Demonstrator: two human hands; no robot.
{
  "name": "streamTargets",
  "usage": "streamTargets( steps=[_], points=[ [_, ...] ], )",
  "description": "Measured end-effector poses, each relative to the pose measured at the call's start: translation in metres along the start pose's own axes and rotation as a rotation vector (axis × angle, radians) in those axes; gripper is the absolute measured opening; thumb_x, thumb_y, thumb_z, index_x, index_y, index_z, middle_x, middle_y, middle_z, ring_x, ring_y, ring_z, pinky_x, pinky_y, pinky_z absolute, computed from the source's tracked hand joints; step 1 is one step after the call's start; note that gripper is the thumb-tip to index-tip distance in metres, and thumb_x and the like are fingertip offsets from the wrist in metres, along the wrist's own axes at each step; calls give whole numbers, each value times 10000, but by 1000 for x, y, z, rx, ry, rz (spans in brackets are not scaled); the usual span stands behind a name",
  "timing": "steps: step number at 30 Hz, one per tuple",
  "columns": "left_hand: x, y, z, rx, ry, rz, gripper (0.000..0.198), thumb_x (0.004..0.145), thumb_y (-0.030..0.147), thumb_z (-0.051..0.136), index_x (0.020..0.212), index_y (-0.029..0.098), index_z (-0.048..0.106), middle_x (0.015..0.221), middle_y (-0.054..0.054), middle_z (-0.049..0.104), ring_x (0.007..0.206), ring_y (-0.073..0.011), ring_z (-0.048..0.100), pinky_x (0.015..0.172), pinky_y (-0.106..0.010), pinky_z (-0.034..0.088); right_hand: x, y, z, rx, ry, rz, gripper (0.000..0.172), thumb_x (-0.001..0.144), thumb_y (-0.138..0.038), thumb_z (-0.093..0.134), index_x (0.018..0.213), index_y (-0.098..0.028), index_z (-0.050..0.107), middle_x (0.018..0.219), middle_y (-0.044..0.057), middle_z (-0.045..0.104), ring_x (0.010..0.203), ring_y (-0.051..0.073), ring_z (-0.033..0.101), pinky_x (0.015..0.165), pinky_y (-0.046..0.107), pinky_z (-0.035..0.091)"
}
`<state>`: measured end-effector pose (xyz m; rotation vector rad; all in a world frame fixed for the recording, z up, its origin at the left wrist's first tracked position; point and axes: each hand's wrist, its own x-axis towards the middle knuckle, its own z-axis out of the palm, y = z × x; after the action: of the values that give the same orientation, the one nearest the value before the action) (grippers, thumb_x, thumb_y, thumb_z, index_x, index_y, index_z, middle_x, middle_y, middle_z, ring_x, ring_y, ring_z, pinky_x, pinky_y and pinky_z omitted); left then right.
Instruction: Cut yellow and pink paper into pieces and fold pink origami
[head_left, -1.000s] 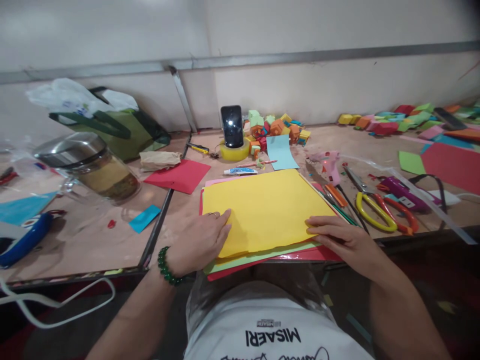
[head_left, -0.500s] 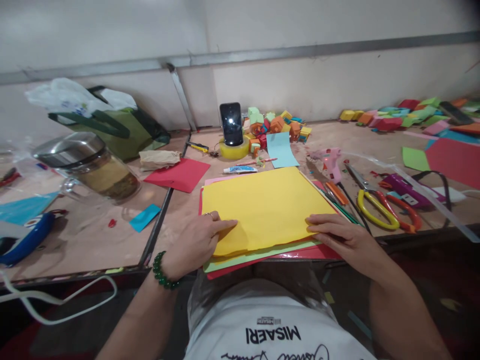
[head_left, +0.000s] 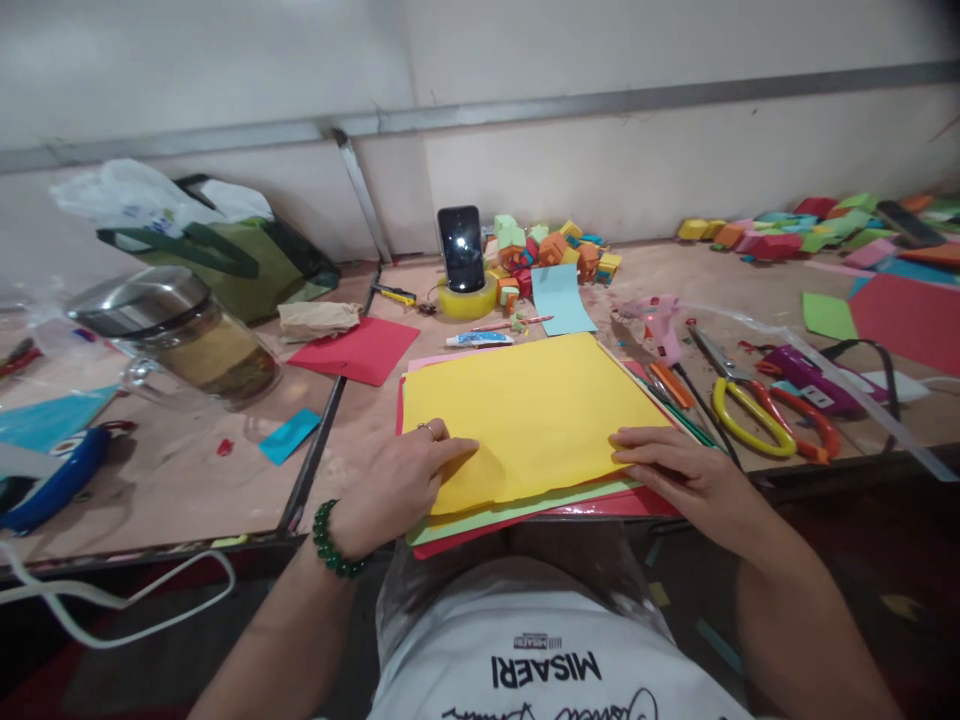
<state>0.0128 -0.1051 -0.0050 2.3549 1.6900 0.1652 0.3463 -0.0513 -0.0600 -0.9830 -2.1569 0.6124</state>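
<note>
A yellow paper sheet (head_left: 540, 410) lies on top of a stack of coloured sheets at the table's front edge. Light green paper (head_left: 517, 512) and red paper (head_left: 465, 540) stick out below it towards me. My left hand (head_left: 401, 485) rests on the sheet's near left corner, its index finger stretched over the yellow surface and the other fingers partly bent. On the near right side, my right hand (head_left: 679, 475) lies with extended fingers on the yellow sheet, the thumb by its front edge. Neither hand visibly grips anything.
Right of the stack lie scissors (head_left: 750, 400), a pink glue gun (head_left: 656, 325) and a purple device (head_left: 814, 380). Behind it stand a phone (head_left: 461, 250) on a tape roll (head_left: 466, 298) and folded paper pieces (head_left: 551, 250). A glass tea jar (head_left: 180, 335) is at left.
My left hand has slid slightly to the right over the yellow sheet. The right hand and the stack look almost the same.
</note>
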Motion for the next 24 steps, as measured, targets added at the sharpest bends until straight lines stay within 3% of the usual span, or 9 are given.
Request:
streamTargets(
  steps=[3, 8, 18, 24],
  points=[
    [1, -2, 1, -10, -9, -23, 407, 864, 85, 364, 1132, 201, 648, 922, -58, 620, 801, -188, 601, 748, -298, 471, 0, 0, 0, 0, 4, -14, 208, 891, -374, 560, 898, -275, 743, 1013, 70, 734, 962, 213, 691, 871, 375, 575],
    [2, -4, 4, 12, 7, 1, 487, 890, 96, 340, 1306, 219, 560, 968, -65, 610, 812, -179, 603, 773, -293, 478, -1, 1, 1, 10, 12, -4, 203, 888, -381, 565, 899, -277, 740, 1023, 67, 732, 980, 222, 685, 881, 389, 570],
    [-2, -6, 0, -100, 6, -7, 407, 880, 91, 376, 1120, 198, 688, 933, -67, 614, 815, -179, 595, 739, -284, 460, -1, 2, 1, -3, 6, -15, 234, 904, -394, 545, 898, -259, 735, 1014, 76, 733, 968, 220, 689, 869, 379, 573],
    [-2, -5, 8, 0, 5, 30, 554, 847, 29, 372, 1293, 272, 591, 927, -48, 558, 763, -157, 563, 764, -284, 465, 0, 1, 2, -50, 23, -68, 186, 905, -332, 558, 894, -247, 723, 1007, 74, 736, 964, 210, 693, 843, 359, 583]
  ],
)
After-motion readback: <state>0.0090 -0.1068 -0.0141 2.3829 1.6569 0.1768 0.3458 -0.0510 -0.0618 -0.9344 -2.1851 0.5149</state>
